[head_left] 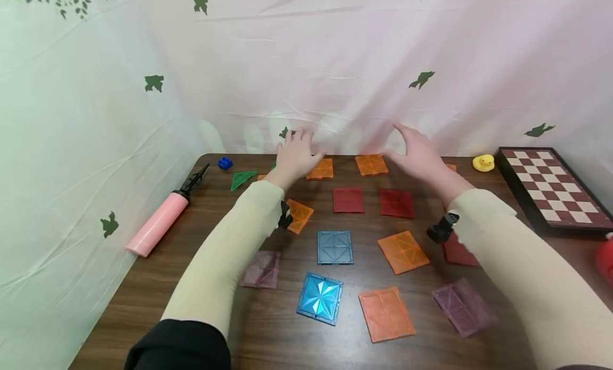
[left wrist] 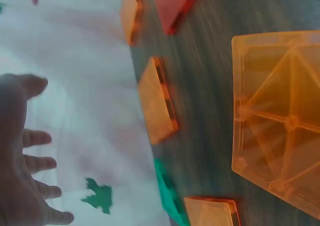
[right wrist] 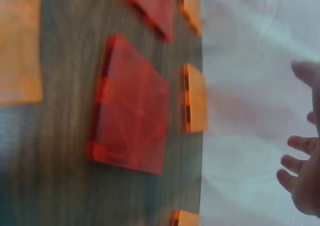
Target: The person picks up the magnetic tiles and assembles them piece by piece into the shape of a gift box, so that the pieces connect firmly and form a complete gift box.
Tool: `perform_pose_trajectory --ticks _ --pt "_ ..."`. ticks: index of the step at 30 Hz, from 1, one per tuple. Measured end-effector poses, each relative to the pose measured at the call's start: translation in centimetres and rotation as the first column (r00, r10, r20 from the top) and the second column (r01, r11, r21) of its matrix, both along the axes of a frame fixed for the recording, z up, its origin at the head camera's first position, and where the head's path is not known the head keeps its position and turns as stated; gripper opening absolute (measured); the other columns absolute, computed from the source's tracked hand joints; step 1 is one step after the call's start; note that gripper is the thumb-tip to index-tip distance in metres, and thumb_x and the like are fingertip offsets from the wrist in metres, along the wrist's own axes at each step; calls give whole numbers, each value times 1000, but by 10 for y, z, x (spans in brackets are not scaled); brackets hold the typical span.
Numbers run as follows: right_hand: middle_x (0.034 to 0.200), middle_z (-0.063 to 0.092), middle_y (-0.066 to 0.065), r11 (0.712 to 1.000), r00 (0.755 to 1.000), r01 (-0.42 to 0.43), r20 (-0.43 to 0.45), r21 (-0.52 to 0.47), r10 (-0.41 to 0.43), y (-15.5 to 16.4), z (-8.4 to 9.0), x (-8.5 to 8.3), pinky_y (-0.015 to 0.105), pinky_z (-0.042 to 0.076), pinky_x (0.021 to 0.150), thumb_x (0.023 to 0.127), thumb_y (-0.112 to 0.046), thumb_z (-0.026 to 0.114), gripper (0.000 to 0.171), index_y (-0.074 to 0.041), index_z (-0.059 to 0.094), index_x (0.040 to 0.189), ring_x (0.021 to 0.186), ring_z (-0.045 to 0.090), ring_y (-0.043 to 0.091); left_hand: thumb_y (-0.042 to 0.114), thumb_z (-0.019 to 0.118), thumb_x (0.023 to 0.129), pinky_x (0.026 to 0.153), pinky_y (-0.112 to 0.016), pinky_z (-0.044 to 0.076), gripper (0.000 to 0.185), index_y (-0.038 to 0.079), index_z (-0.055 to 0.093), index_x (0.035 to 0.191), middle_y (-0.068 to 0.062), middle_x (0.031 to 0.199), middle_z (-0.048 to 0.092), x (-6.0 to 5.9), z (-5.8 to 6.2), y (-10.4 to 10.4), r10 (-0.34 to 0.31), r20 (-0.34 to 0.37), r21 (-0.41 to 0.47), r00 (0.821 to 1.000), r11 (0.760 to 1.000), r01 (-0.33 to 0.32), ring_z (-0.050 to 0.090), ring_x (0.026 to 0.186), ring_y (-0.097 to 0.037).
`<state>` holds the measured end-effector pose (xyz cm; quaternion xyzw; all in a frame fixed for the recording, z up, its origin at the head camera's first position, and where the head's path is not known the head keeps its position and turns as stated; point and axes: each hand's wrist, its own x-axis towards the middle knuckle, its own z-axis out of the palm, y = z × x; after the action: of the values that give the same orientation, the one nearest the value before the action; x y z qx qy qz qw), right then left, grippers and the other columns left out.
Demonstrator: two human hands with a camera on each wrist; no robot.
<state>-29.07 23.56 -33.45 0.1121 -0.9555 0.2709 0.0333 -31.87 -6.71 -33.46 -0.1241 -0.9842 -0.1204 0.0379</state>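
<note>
Both hands hover above the far part of the table, fingers spread and holding nothing. My left hand (head_left: 296,156) is over the back left, near an orange square tile (head_left: 322,169) and a green triangular tile (head_left: 243,179). My right hand (head_left: 415,153) is near another orange tile (head_left: 371,165) at the back edge. Translucent magnetic tiles lie flat between and below the arms: red ones (head_left: 348,200), a blue-grey one (head_left: 334,247), a shiny blue one (head_left: 320,298), orange ones (head_left: 403,252) and purple ones (head_left: 462,307). In the right wrist view a red tile (right wrist: 132,108) lies below the hand.
A pink hand pump (head_left: 160,221) and a small blue block (head_left: 225,163) are at the left. On the right stand a yellow rubber duck (head_left: 483,163), a checkered board (head_left: 555,186) and a red object (head_left: 605,258) cut by the frame. A pale curtain (head_left: 306,66) hangs behind the table.
</note>
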Motion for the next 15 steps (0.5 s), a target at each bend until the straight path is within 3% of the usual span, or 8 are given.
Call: perform_pose_trajectory --ticks 3,6,9,12,15 --pt "155 38 26 979 1000 -2 2 -202 3 2 2 17 62 28 113 102 -49 56 77 -5 29 160 142 35 45 46 51 105 119 -53 24 61 11 43 154 -10 160 35 17 2 -4 -60 -48 69 997 996 63 26 149 -36" --pt "141 53 23 953 1000 -3 -17 -304 -3 5 3 36 52 39 109 103 -43 59 61 -3 46 148 131 49 40 38 55 104 116 -43 32 52 8 51 146 -9 152 45 35 4 -10 -116 -92 145 989 981 129 38 143 -30" --pt "125 64 15 955 998 -35 -60 -295 18 7 2 58 33 49 93 103 -40 61 46 -5 59 132 113 61 31 31 59 103 110 -40 40 43 8 57 139 -7 143 54 51 6 -16 -150 -125 227 981 958 175 48 134 -26" --pt "113 68 8 957 988 -125 -119 -263 96 8 -3 80 18 46 80 101 -28 67 29 -9 65 122 100 63 18 26 62 102 104 -40 44 37 7 61 133 -8 137 58 68 7 -25 -191 -143 274 971 935 224 54 126 -25" --pt "108 67 0 945 952 -258 -218 -200 214 10 -10 103 12 45 83 95 -12 75 24 -11 67 117 95 61 9 23 63 101 98 -41 48 34 5 62 130 -11 131 60 85 3 -33 -264 -126 286 956 914 290 58 116 -26"
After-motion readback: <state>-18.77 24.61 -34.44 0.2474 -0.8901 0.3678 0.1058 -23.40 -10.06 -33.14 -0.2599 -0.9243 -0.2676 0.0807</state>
